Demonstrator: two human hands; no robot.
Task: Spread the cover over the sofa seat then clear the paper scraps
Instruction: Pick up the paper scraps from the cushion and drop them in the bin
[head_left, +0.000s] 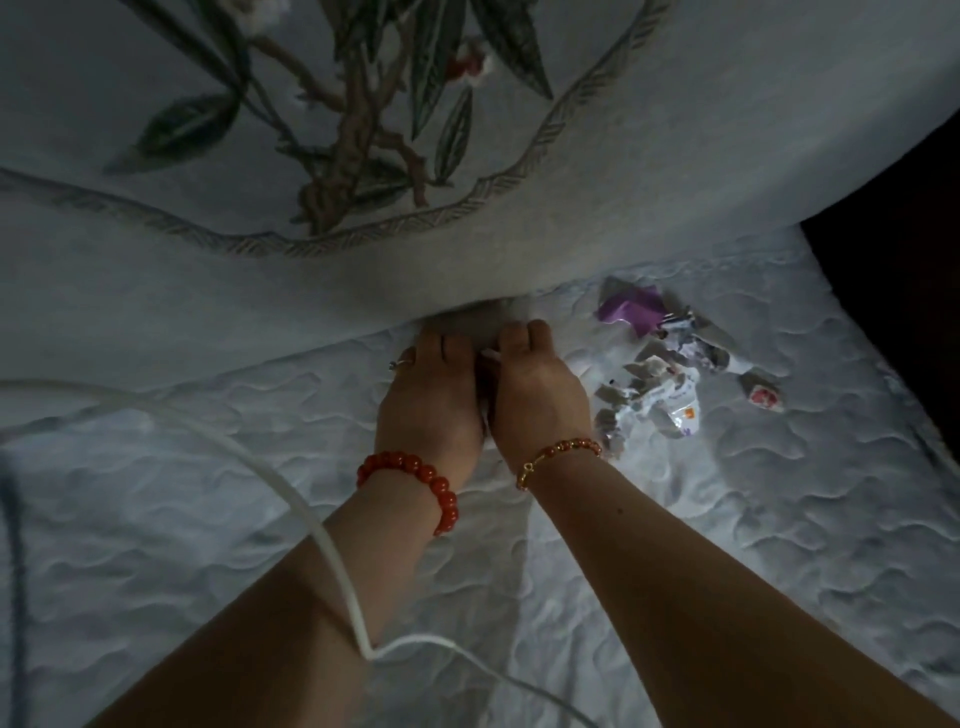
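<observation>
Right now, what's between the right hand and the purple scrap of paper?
Head view: only bare quilted seat cover lies between the right hand and the purple paper scrap. The other scraps lie lower right.

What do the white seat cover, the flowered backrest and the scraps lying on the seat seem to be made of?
Seat cover: looks like quilted fabric, matte, with stitched wavy lines puffing the surface. Flowered backrest: seemingly a soft woven or embroidered textile, matte, its leaves and border looking stitched in. Scraps: probably torn printed paper or thin wrapper, creased, some pieces slightly glossy; the dim light leaves that open.
</observation>
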